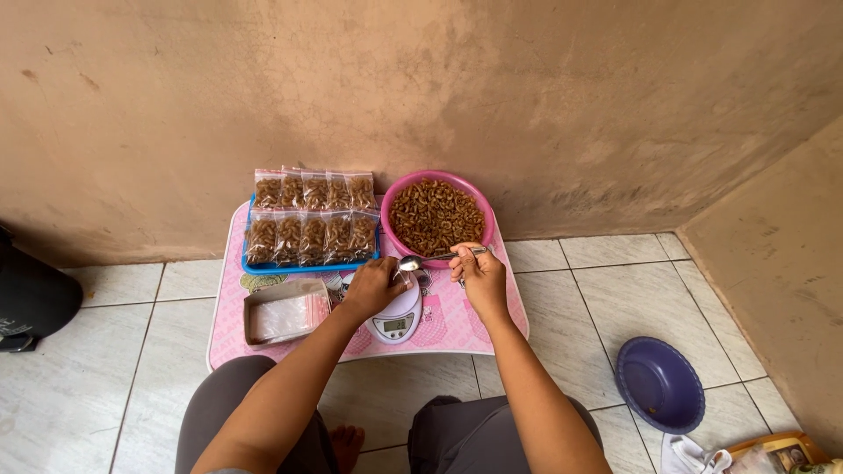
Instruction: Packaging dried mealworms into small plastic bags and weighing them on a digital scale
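Note:
My right hand [480, 274] grips a metal spoon [413, 261] by its handle, the bowl pointing left just below the pink bowl [394, 197] full of brown curly snacks. My left hand [373, 285] is closed over something on the small white kitchen scale [395, 322]; what it holds is hidden by the fingers. Both hands are over a low pink table [226, 316]. A blue tray [303, 266] at the table's back left carries several clear packets filled with the same brown snack.
A small box of empty clear bags [283, 313] lies on the table's left. A purple bowl [659, 384] sits on the tiled floor at right, with cloth and a packet near the corner. A dark object [31, 298] stands at the far left. The wall is close behind.

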